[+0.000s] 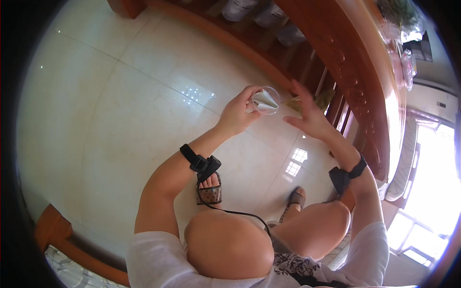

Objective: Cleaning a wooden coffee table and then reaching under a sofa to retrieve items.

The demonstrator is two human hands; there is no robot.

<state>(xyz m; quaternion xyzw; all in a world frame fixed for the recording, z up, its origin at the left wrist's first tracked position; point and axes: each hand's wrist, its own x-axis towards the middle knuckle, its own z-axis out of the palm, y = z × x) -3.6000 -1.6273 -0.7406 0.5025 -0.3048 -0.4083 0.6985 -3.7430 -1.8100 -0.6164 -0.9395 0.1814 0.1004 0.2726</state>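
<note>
A clear round cup (271, 98) is gripped from its left side by my left hand (240, 111). Folded white paper (264, 100) stands inside the cup, its edges towards me. To the right of the cup, my right hand (309, 114) is raised with thumb and fingers spread, holding nothing that I can see. Its fingers look slightly blurred. Behind that hand lies a green-brown leaf-like thing (326, 99), partly covered by the hand; what it is cannot be told. Each forearm wears a black strap with a small device, and a black cable runs from the left one.
A carved reddish wooden table (360, 82) curves along the right, with clear containers (239, 8) on its lower shelf. Pale tiled floor (144, 108) spreads below my hands. At lower left is a wooden furniture frame (93, 257) with a patterned cushion. Bright windows are at the right.
</note>
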